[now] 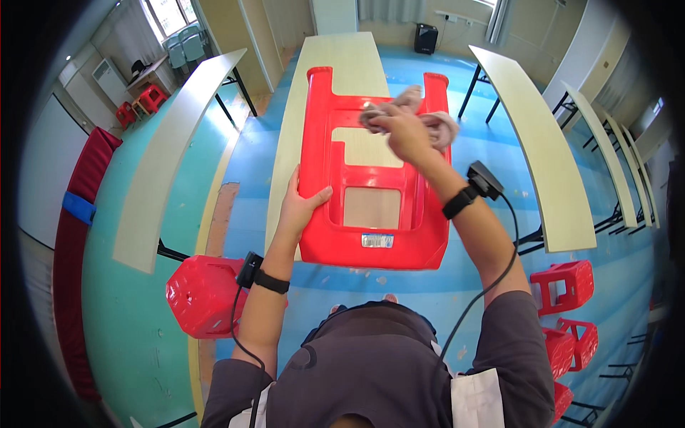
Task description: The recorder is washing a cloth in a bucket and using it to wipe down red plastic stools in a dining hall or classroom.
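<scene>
A red plastic stool [414,246] lies tipped over at the near end of the long pale table [341,53], its legs pointing away from me. My left hand [298,207] grips the stool's left edge, thumb on the near face and the fingers mostly hidden behind the side. Bunched in my right hand [408,134] is a pinkish-grey cloth [442,130], held over the stool's upper right part by the far legs. The cloth and the fingers are somewhat blurred. A small white and blue label [377,240] sits on the stool's near face.
Another red stool [203,296] stands on the floor by my left forearm. More red stools [564,287] stand at the right. Long pale tables run along the left [178,153] and right [535,143]. A black cable [503,278] hangs from my right wrist strap.
</scene>
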`<state>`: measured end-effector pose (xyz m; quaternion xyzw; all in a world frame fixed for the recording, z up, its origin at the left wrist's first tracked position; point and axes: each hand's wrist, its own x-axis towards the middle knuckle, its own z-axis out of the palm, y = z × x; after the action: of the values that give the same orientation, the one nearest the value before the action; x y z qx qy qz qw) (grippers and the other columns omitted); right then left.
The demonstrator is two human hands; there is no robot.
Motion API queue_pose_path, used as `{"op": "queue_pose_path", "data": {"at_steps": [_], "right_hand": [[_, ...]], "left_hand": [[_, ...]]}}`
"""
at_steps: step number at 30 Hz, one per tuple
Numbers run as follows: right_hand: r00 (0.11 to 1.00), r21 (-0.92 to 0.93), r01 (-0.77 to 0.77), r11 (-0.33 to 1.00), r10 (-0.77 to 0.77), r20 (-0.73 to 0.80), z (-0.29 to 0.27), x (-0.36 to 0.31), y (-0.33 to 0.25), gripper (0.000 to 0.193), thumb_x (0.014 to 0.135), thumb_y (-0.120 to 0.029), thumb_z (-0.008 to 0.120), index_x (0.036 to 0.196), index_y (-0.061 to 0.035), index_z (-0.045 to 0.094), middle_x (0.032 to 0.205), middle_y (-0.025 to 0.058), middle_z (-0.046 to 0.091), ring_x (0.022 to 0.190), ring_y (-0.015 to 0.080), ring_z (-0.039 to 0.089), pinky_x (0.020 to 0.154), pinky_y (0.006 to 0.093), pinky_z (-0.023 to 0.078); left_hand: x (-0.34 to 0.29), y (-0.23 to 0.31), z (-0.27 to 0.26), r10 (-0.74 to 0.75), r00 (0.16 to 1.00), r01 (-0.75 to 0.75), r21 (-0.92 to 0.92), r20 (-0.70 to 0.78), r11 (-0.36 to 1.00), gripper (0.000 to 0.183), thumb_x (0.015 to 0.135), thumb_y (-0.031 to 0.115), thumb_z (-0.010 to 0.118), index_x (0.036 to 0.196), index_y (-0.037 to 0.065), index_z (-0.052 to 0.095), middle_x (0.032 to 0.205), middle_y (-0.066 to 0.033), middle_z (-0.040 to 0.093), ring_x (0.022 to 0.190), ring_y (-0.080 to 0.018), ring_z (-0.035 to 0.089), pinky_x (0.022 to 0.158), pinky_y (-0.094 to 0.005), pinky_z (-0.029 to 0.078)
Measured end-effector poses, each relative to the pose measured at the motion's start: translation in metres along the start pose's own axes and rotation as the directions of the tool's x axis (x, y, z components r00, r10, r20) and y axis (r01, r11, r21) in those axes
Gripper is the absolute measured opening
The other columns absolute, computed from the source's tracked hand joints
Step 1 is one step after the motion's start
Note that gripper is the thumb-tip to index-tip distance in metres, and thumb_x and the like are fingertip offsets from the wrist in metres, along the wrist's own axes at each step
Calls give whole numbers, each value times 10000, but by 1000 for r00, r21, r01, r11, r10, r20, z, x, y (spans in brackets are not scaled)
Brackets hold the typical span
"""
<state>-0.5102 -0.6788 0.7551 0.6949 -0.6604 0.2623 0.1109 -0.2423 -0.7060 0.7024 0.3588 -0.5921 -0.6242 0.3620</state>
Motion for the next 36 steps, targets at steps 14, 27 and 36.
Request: {"op": "queue_pose_path", "data": {"at_steps": [14,27,36], "right_hand": [[892,244,366,898,-413,182,-38,-140,-143,423,694,-78,668,1097,-204,633,1252,14,526,975,229,566,694,367,481],[683,630,-435,643,692,-235,-81,-252,-36,412,682,130,550,1007,-85,681,1192,139,574,961,273,570,821,357,454],[949,99,-113,989,137,-284,-51,-166,-36,396,673,32,578,1014,-140,680,1113,59,620,948,320,525,862,404,442]], "left_hand": [[5,0,9,0,998,2,-37,58,999,770,852,153,679,1449,29,208,1307,-138,486,1150,-198,505,941,-310,443],[-23,25,41,564,808,-455,789,171,413,622,833,178,649,1375,53,370,1311,-221,478,1178,-351,492,1027,-422,362],[-82,13,117,401,762,-643,668,509,374,299,857,322,583,943,36,601,869,-108,606,851,-278,567,789,-411,399]]}}
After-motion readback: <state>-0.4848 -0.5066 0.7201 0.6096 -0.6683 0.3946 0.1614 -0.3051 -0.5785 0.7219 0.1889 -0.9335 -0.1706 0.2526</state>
